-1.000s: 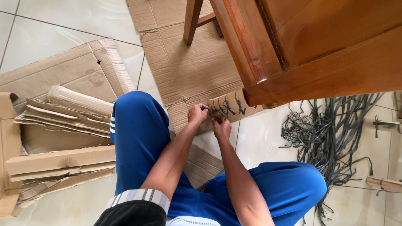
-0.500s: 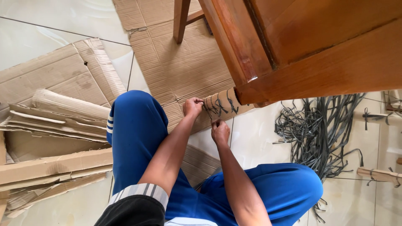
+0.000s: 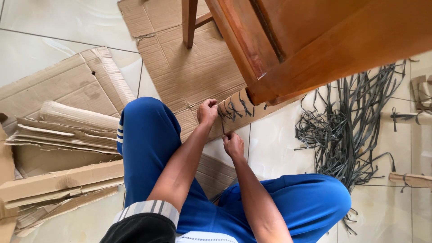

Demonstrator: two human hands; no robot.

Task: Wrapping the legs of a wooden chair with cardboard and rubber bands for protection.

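Seated on tiled floor, legs in blue trousers. Left hand clenched on end of cardboard-wrapped leg of wooden furniture, wrapping bound with dark straps. Right hand just below, fingers pinched on dark strap running up to wrapping. Flattened cardboard sheet beneath. Stacked cardboard pieces at left. Heap of loose dark straps at right, well apart from hands.

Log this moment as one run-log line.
left hand: grips cardboard-wrapped chair leg | right hand: pulls dark strap | strap pile: on floor
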